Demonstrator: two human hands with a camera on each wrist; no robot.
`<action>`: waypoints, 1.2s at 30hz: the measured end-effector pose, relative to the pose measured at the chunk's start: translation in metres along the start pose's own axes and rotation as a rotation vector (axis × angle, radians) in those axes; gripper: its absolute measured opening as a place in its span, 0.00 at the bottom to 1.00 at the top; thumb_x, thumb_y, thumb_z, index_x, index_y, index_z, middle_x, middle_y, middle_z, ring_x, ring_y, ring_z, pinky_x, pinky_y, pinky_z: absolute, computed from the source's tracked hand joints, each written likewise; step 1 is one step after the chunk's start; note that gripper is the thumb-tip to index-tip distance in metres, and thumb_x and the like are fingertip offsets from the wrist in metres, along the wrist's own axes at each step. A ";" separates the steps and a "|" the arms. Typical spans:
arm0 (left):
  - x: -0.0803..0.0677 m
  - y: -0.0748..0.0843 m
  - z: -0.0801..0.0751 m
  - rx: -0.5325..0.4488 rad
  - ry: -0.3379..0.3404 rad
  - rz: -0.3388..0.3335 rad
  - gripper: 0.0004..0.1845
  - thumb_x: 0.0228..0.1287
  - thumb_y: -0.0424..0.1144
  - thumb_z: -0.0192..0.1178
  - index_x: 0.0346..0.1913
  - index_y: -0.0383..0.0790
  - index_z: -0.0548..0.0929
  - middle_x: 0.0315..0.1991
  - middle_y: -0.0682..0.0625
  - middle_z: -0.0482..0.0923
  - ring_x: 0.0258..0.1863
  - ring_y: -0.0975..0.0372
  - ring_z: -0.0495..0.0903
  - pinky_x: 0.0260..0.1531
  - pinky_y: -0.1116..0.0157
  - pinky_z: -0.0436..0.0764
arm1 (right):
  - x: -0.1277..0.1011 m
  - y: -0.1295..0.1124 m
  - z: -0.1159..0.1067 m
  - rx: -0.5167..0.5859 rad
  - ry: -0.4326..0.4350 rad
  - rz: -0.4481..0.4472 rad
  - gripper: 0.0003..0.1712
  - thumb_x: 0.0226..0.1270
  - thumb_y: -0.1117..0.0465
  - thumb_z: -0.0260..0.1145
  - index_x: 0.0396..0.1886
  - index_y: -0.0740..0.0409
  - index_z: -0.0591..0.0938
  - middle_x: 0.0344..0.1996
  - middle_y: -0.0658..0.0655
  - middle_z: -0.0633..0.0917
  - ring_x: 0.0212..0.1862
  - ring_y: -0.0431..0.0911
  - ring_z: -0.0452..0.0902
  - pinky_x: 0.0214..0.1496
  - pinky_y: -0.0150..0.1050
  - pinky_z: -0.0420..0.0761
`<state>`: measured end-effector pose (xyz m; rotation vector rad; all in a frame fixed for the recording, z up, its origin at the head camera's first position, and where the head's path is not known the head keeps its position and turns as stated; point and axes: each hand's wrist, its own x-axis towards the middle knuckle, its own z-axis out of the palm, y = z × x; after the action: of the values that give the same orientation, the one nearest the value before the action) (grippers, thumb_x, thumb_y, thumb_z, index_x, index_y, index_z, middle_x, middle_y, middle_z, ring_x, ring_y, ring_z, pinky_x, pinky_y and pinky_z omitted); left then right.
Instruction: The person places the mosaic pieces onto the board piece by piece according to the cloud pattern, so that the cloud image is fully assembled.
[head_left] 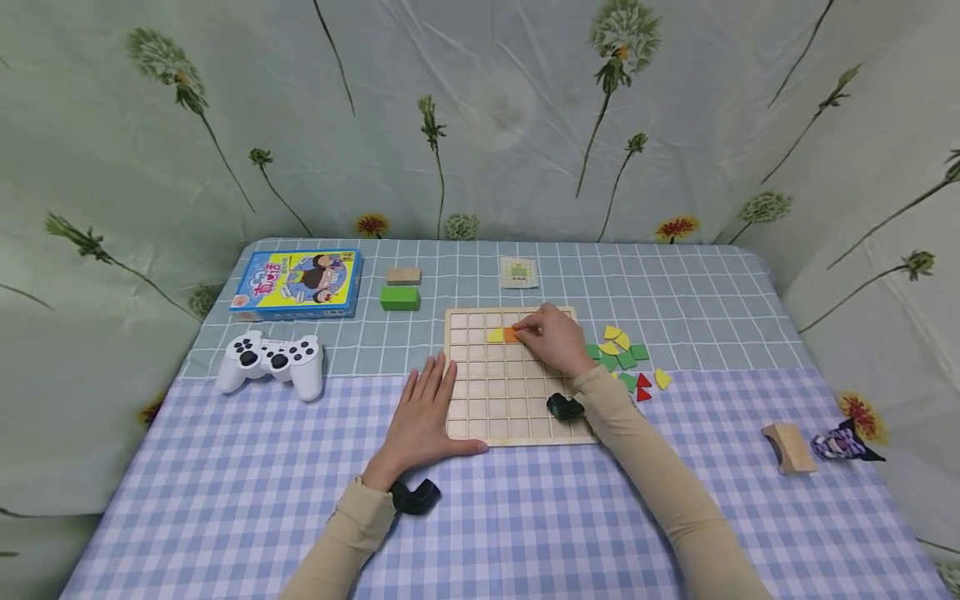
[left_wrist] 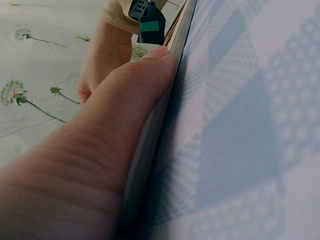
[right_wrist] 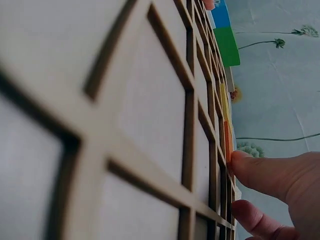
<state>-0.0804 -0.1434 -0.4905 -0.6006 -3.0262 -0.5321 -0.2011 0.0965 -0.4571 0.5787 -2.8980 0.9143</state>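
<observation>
A wooden grid board lies flat in the middle of the frame, on a checked tablecloth. The right hand rests on the top part of the board. Its fingertips press on an orange tile that sits in a square in the second row. A yellow tile sits in the square just left of it, and the two touch. In the right wrist view, one fingertip touches the edge of the orange tile. The fingers look nearly straight there, not wrapped round the tile.

The left hand lies flat on the cloth at the lower left side of the board, fingers spread wide and straight. It holds nothing. Its thumb pushes along the bottom edge of the board, which the left wrist view shows close up.

Just right of the board is a little pile of loose tiles, green, yellow and red.

At the left of the frame is a white game controller. Above it is a blue and yellow box. Beside the box are a green block and a tan block. A small card lies above the board. At the lower right are a wooden block and a small purple toy.
</observation>
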 end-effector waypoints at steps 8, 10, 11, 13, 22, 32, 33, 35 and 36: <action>0.000 0.001 0.001 0.001 -0.007 0.004 0.69 0.39 0.82 0.51 0.75 0.35 0.45 0.75 0.40 0.38 0.73 0.52 0.35 0.69 0.54 0.34 | -0.009 0.011 -0.009 0.076 -0.013 -0.003 0.10 0.63 0.57 0.68 0.42 0.55 0.88 0.32 0.52 0.80 0.31 0.46 0.72 0.29 0.41 0.71; 0.001 0.001 0.001 -0.002 -0.010 0.007 0.69 0.39 0.83 0.51 0.75 0.35 0.44 0.75 0.40 0.37 0.73 0.52 0.35 0.69 0.55 0.34 | -0.015 0.017 -0.017 0.105 0.002 0.019 0.11 0.63 0.57 0.67 0.42 0.56 0.88 0.33 0.53 0.81 0.31 0.46 0.73 0.30 0.40 0.72; 0.001 0.001 0.002 -0.006 -0.010 0.009 0.69 0.39 0.83 0.51 0.75 0.36 0.44 0.75 0.40 0.37 0.73 0.52 0.35 0.69 0.55 0.33 | -0.018 0.021 -0.021 0.118 0.014 0.035 0.11 0.63 0.57 0.67 0.42 0.56 0.87 0.33 0.53 0.82 0.30 0.46 0.72 0.30 0.41 0.71; 0.001 0.001 0.002 -0.009 -0.009 0.012 0.69 0.39 0.83 0.51 0.75 0.36 0.44 0.75 0.41 0.37 0.73 0.52 0.34 0.69 0.55 0.33 | -0.024 0.029 -0.031 0.123 0.049 0.056 0.11 0.64 0.57 0.67 0.41 0.57 0.87 0.34 0.54 0.82 0.29 0.47 0.72 0.28 0.40 0.71; 0.000 -0.004 0.004 -0.010 -0.003 0.004 0.69 0.39 0.83 0.50 0.75 0.37 0.43 0.75 0.42 0.35 0.73 0.53 0.33 0.69 0.57 0.31 | -0.048 0.070 -0.061 0.067 0.198 0.173 0.12 0.64 0.57 0.67 0.41 0.60 0.86 0.33 0.57 0.83 0.25 0.47 0.72 0.19 0.39 0.67; 0.000 -0.003 0.004 -0.009 0.022 0.015 0.69 0.40 0.82 0.52 0.75 0.35 0.46 0.75 0.40 0.38 0.73 0.52 0.36 0.69 0.54 0.35 | -0.068 0.093 -0.078 -0.018 0.188 0.332 0.15 0.63 0.55 0.67 0.39 0.64 0.85 0.33 0.61 0.82 0.31 0.52 0.73 0.27 0.39 0.68; 0.000 -0.003 0.004 -0.009 0.024 0.016 0.69 0.40 0.82 0.52 0.75 0.35 0.46 0.75 0.40 0.38 0.73 0.52 0.36 0.69 0.54 0.35 | -0.069 0.094 -0.078 -0.011 0.174 0.340 0.15 0.63 0.55 0.68 0.39 0.64 0.84 0.34 0.61 0.82 0.32 0.53 0.73 0.27 0.40 0.69; 0.000 -0.003 0.004 -0.007 0.023 0.015 0.69 0.39 0.82 0.52 0.75 0.35 0.46 0.75 0.40 0.38 0.73 0.52 0.35 0.69 0.54 0.34 | -0.071 0.096 -0.079 0.001 0.144 0.353 0.18 0.62 0.53 0.68 0.40 0.64 0.84 0.34 0.62 0.81 0.34 0.53 0.73 0.29 0.41 0.69; 0.000 -0.003 0.004 -0.007 0.026 0.018 0.69 0.39 0.82 0.52 0.75 0.35 0.46 0.75 0.40 0.39 0.73 0.52 0.36 0.69 0.54 0.35 | -0.071 0.096 -0.079 0.001 0.132 0.355 0.19 0.62 0.52 0.69 0.41 0.64 0.84 0.35 0.62 0.81 0.34 0.54 0.74 0.30 0.42 0.70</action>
<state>-0.0811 -0.1447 -0.4952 -0.6152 -2.9928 -0.5458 -0.1755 0.2374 -0.4557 -0.0029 -2.9274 0.9450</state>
